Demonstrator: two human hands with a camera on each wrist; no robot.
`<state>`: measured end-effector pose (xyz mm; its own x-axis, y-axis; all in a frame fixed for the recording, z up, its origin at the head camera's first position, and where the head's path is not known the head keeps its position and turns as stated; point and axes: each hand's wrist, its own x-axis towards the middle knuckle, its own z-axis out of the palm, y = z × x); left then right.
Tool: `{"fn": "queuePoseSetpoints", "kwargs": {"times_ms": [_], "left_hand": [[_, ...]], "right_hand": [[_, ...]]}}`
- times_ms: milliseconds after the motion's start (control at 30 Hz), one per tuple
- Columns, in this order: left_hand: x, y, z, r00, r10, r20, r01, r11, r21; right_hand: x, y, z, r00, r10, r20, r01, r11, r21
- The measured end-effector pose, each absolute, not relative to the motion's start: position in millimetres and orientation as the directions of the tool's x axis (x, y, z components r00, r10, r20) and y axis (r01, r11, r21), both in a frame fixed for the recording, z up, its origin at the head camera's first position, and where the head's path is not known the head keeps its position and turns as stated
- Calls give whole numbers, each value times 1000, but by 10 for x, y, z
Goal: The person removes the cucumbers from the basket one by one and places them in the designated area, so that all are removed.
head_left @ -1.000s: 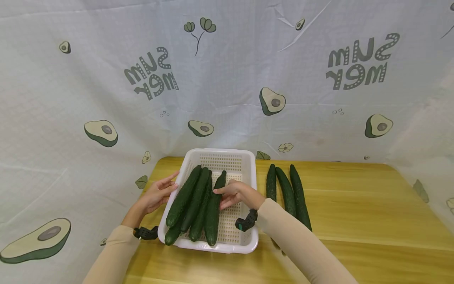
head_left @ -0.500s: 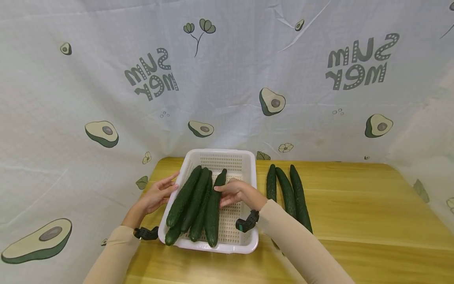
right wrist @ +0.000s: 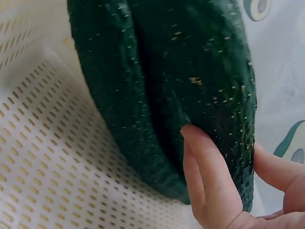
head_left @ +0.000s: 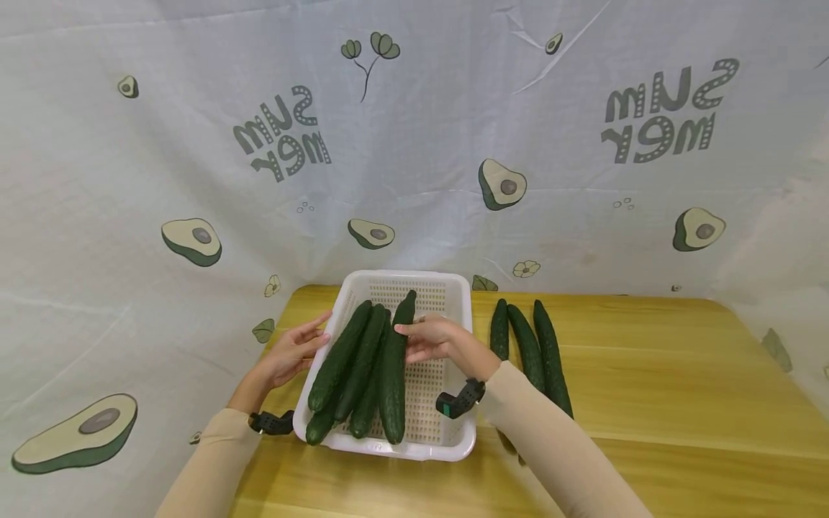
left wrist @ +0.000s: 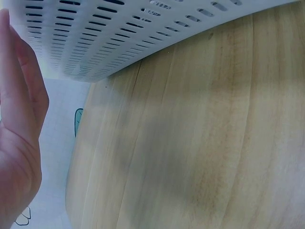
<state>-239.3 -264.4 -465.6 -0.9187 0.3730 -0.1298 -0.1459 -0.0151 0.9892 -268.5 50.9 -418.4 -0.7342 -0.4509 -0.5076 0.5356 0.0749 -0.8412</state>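
Note:
My right hand point(head_left: 434, 338) pinches a long dark-green cucumber point(head_left: 392, 381) between thumb and fingers, near its far end, inside a white perforated plastic basket point(head_left: 421, 452). The right wrist view shows fingertips point(right wrist: 205, 157) on one side of this bumpy cucumber point(right wrist: 209, 71) and the thumb on the other. Several more cucumbers point(head_left: 340, 360) lie side by side in the left half of the basket, partly under one another. At the basket's left rim, my left hand point(head_left: 293, 352) touches the edge with extended fingers; in the left wrist view, this hand point(left wrist: 19, 119) is beside the slotted wall point(left wrist: 95, 43).
To the right of the basket, several cucumbers point(head_left: 549, 352) lie on the wooden table point(head_left: 648, 374), partly covered by my right forearm point(head_left: 550, 439). A white curtain with avocado prints point(head_left: 414, 144) hangs behind and at the left of the table.
My right hand has shifted the pinched cucumber upward and toward the far side of the basket. My left hand has stayed at the rim. The head view has shifted slightly.

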Motion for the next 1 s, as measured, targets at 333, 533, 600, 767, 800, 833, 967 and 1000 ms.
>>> {"fn": "queuePoseSetpoints", "kwargs": {"times_ms": [333, 533, 600, 767, 800, 833, 967, 1000], "left_hand": [[-2398, -2649, -4667, -921, 369, -128, -149, -29, 988], [-2395, -2649, -4667, -921, 367, -129, -148, -22, 989], [-2392, -2646, -4666, -921, 367, -131, -147, -16, 989], [-2389, -2641, -4667, -922, 363, -135, -148, -10, 989], [-2389, -2641, -4666, -922, 362, -134, -148, -9, 989], [-2388, -2641, -4663, -923, 361, -134, -147, -8, 989], [-2386, -2642, -4651, -923, 361, -132, -145, -8, 989], [-2386, -2643, -4648, -923, 361, -132, -145, -9, 989]], "right_hand": [[-2665, 689, -3970, -755, -470, -458, 496, 48, -867], [-2651, 828, -3906, -771, -483, -415, 449, 50, -892], [-2640, 888, -3883, -774, -492, -399, 430, 55, -901], [-2619, 1047, -3815, -771, -526, -359, 404, 30, -914], [-2620, 1081, -3803, -771, -531, -352, 401, 24, -916], [-2621, 1114, -3795, -771, -537, -342, 394, 21, -919], [-2629, 1252, -3772, -782, -535, -320, 360, 30, -932], [-2628, 1289, -3765, -786, -534, -312, 348, 34, -937]]}}
